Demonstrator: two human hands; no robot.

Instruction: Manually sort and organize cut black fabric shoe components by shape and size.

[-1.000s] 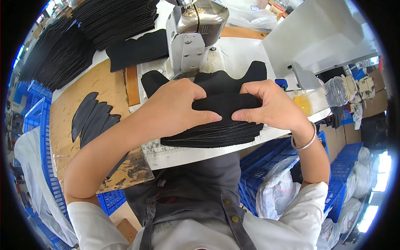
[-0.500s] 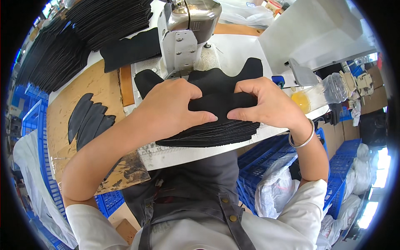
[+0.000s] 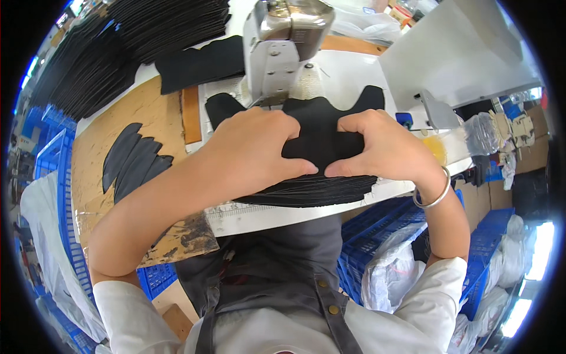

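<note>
A black fabric piece with a wavy, horned upper edge [image 3: 321,138] lies in front of the sewing machine [image 3: 283,59]. My left hand [image 3: 253,147] grips its left side, with fingers on top and the thumb bent in along the near part. Opposite it, my right hand [image 3: 389,144] pinches the right side in the same way. Both thumb tips almost meet at the middle, where the cloth looks folded or bunched. Under my hands a stack of similar black pieces [image 3: 318,196] fans toward the table's front edge. The needle area is partly hidden behind my left hand.
Tall stacks of black pieces [image 3: 168,29] stand at the far left. Narrow dark strips [image 3: 138,159] lie on a worn brown board [image 3: 88,147]. Blue crates [image 3: 368,227] sit below the table, one holding a white plastic bag [image 3: 386,271]. A grey panel [image 3: 460,53] rises at back right.
The whole view has shifted slightly, so the table and machine sit further right in the picture. My thumb tips have come a little closer together on the cloth.
</note>
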